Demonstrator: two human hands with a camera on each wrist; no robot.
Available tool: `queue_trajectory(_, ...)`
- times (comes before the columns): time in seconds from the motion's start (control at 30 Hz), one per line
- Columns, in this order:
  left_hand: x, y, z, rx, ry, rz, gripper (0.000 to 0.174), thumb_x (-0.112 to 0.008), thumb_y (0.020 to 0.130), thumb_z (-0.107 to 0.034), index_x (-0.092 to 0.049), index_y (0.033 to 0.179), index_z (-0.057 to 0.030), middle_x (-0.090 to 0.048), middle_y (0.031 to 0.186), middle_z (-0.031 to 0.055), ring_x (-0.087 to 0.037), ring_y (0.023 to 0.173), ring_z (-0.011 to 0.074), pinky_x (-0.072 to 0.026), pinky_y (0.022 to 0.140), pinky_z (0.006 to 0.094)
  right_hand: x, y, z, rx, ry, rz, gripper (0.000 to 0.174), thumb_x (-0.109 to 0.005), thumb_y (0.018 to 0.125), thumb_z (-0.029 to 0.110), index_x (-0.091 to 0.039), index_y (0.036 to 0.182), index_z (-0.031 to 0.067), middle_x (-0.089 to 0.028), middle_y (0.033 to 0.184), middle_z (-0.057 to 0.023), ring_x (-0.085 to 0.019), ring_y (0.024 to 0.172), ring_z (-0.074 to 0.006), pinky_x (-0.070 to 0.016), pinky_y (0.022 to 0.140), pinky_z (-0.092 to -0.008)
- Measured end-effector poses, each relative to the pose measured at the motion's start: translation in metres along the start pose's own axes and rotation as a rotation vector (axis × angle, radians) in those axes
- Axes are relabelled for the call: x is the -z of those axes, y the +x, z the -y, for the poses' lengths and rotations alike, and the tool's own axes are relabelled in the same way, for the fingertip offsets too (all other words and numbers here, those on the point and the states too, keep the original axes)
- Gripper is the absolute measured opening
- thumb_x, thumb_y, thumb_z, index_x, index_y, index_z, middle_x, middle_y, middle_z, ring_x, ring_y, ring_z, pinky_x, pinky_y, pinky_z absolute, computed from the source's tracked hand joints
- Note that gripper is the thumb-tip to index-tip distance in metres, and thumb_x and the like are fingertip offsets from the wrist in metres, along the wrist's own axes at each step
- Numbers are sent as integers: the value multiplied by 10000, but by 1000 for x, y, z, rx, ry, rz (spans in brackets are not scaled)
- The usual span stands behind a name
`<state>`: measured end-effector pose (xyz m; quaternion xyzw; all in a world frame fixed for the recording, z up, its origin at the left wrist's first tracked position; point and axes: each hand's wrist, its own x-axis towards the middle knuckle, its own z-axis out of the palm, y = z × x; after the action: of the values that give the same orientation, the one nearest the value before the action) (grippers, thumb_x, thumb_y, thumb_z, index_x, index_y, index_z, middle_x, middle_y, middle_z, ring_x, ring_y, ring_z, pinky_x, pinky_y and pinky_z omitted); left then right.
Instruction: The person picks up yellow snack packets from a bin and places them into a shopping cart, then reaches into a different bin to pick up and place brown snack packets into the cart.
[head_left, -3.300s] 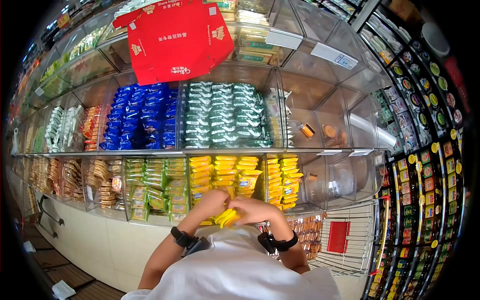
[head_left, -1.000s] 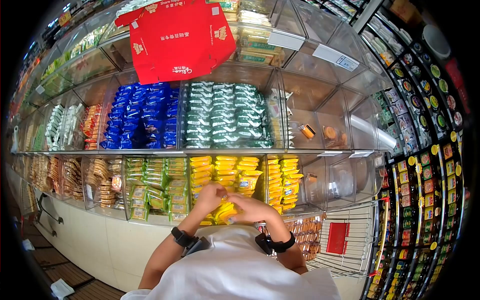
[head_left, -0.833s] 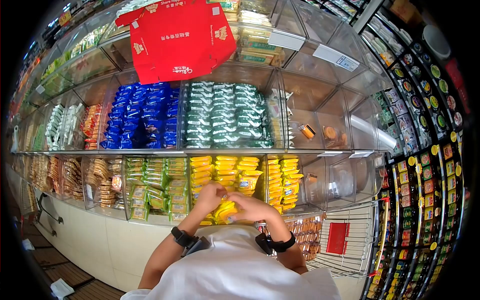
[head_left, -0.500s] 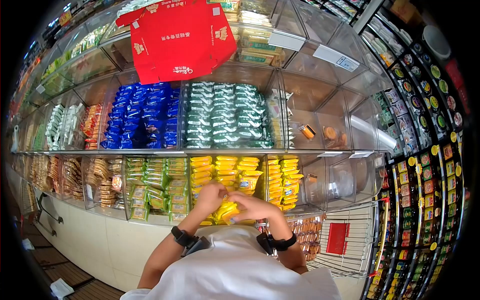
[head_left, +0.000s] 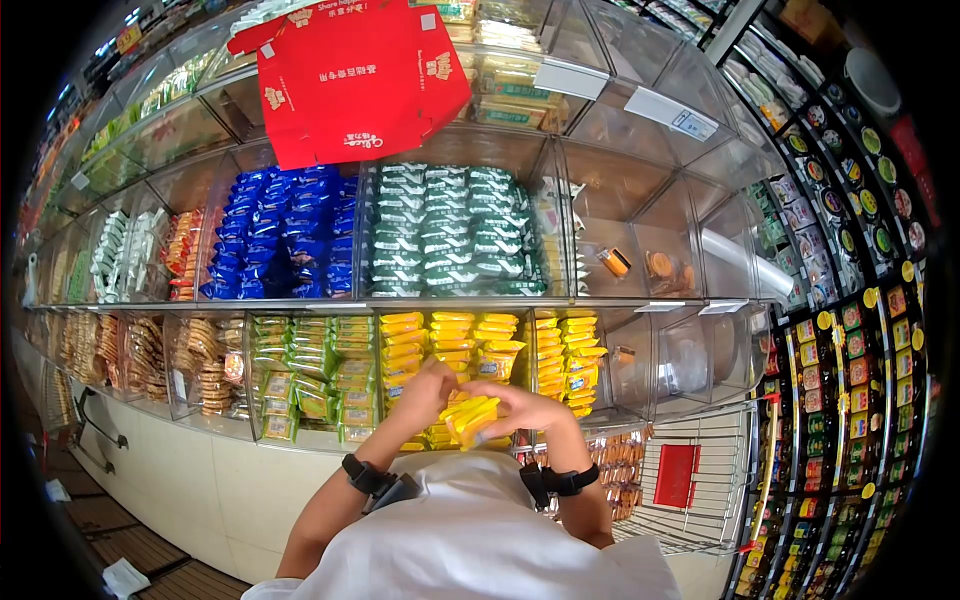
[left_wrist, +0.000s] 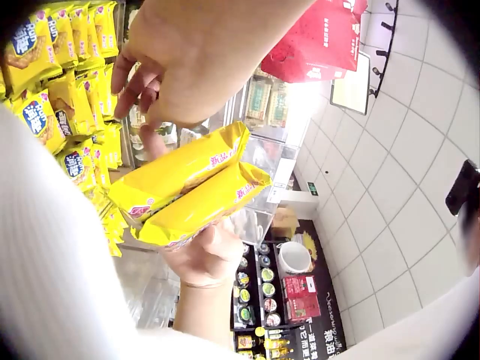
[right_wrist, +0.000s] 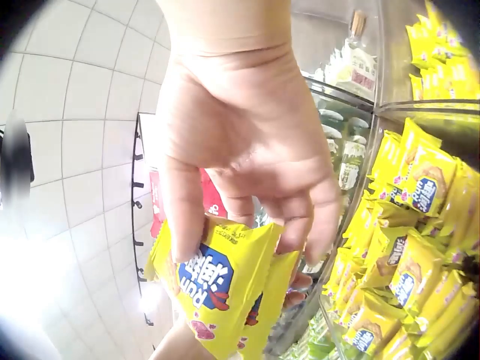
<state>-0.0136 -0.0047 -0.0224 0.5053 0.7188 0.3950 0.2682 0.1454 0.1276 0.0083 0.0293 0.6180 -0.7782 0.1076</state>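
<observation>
Two or more yellow snack packets [head_left: 470, 418] lie stacked together in my right hand [head_left: 515, 408], held over the front of the yellow bin. In the right wrist view, the thumb of the right hand [right_wrist: 247, 142] presses the printed face of the front packet [right_wrist: 217, 281], and its fingers reach round the other side. My left hand [head_left: 426, 396] is close beside the stack. The left wrist view has the left hand [left_wrist: 191, 67] with loosely bent fingers, its thumb tip right at the upper edge of the packets [left_wrist: 184, 169]. Nothing shows between its fingers and thumb.
Matching yellow packets [head_left: 403, 345] fill the bin ahead, with green packets [head_left: 310, 365] to its left. Blue [head_left: 265, 230] and dark green packets [head_left: 445, 230] stand behind. A red carton sheet [head_left: 365, 85] lies above. A shopping cart [head_left: 700, 480] is at right.
The yellow packets and my right hand have risen slightly and shifted right, and the stack has turned to show its packets side by side. The left hand has moved up a little.
</observation>
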Motion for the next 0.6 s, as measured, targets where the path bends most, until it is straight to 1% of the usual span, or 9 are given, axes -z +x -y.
queue_trajectory(0.1,1,0,-4,-10,-70,-44,44,-526,752,-28,-536,792,-17,-503,831,180,-515,758,356,-418,652,398,-1,-2,3,9,118,-38,569,-690,696,10,-420,1195,62,-307,1339,-87,-289,1218,-184,-296,975,-303)
queue_trajectory(0.2,2,1,-6,-56,-76,-94,45,-535,743,2,-534,785,-16,-504,817,172,-512,744,347,-413,641,378,-2,-3,9,-5,159,-51,558,-692,686,2,-434,1176,65,-287,1357,-95,-277,1231,-195,-289,983,-315)
queue_trajectory(0.3,5,0,-14,-30,-99,-123,25,-535,755,-8,-530,779,-15,-506,802,168,-514,738,342,-412,632,371,-2,-2,8,30,207,-34,551,-689,677,-13,-445,1164,70,-268,1372,-99,-268,1242,-200,-279,992,-330)
queue_trajectory(0.4,5,1,-14,-28,-93,-128,17,-539,760,-15,-529,774,-16,-507,788,162,-517,736,334,-411,628,367,-2,-2,8,23,241,-46,558,-687,668,-19,-450,1165,72,-276,1371,-103,-263,1249,-206,-266,1001,-339)
queue_trajectory(0.5,6,1,-16,-12,-81,-142,19,-542,758,-13,-528,770,-17,-510,784,158,-521,733,327,-411,626,367,-2,-2,11,26,212,-55,568,-685,667,-12,-447,1176,71,-290,1366,-100,-265,1247,-201,-268,999,-338)
queue_trajectory(0.6,6,2,-15,-34,-68,-153,26,-544,756,-9,-529,773,-21,-509,780,157,-522,731,324,-411,628,369,-6,-3,17,-10,244,-81,619,-692,663,8,-422,1217,58,-302,1362,-92,-279,1239,-185,-276,992,-331)
